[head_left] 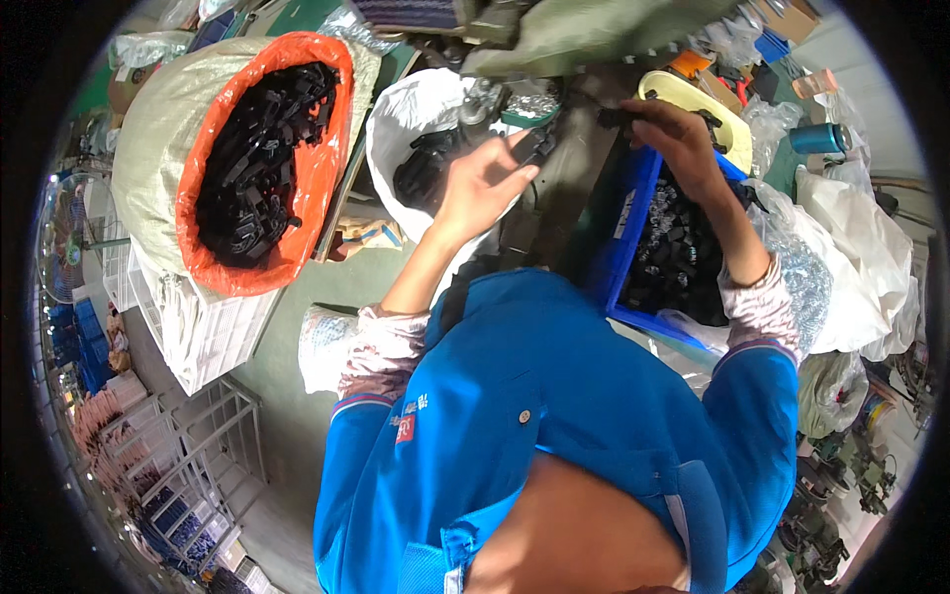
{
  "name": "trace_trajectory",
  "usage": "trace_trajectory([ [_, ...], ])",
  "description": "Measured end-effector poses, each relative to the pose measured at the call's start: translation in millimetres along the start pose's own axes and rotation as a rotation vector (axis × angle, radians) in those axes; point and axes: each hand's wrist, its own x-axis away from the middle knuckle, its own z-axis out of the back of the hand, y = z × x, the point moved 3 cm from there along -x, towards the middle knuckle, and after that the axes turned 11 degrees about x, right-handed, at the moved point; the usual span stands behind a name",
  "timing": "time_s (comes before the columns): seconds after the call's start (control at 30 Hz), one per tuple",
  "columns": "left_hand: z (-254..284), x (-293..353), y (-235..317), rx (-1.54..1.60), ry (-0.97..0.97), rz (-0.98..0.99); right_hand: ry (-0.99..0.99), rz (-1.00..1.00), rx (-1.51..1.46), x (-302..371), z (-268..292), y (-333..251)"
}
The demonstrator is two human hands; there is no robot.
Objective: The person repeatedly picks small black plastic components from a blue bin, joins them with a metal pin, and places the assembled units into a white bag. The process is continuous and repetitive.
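Note:
My left hand (477, 190) is closed on a small black plastic part (535, 146), pinched between thumb and fingers. It is over the near right side of a white-lined container (384, 121) with black parts in it. My right hand (677, 141) grips another small black plastic part (616, 118) at its fingertips, above the far end of a blue crate (626, 238). Many small black pieces (678, 252) fill that crate. Just beyond the right hand lies a yellow tub (732, 121) with some black parts inside. The exact shape of both held parts is too small to tell.
A large sack with an orange liner (188, 213), full of black plastic parts, stands at the left above a white crate (223, 342). A green machine (594, 40) spans the far side. Clear plastic bags and a teal cylinder (819, 139) are at the right.

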Motion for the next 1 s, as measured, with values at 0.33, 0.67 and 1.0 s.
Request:
trace_trajectory([
  [0.33, 48, -3, 15, -0.123, -0.164, -0.090, 0.055, -0.160, 0.046, -1, -93, -46],
  [0.67, 85, -28, 24, -0.390, -0.327, -0.273, 0.124, 0.090, 0.324, -30, -125, -54],
  [1.0, 107, -67, 37, -0.589, -0.451, -0.463, 0.340, 0.081, 0.261, -48, -153, -54],
])
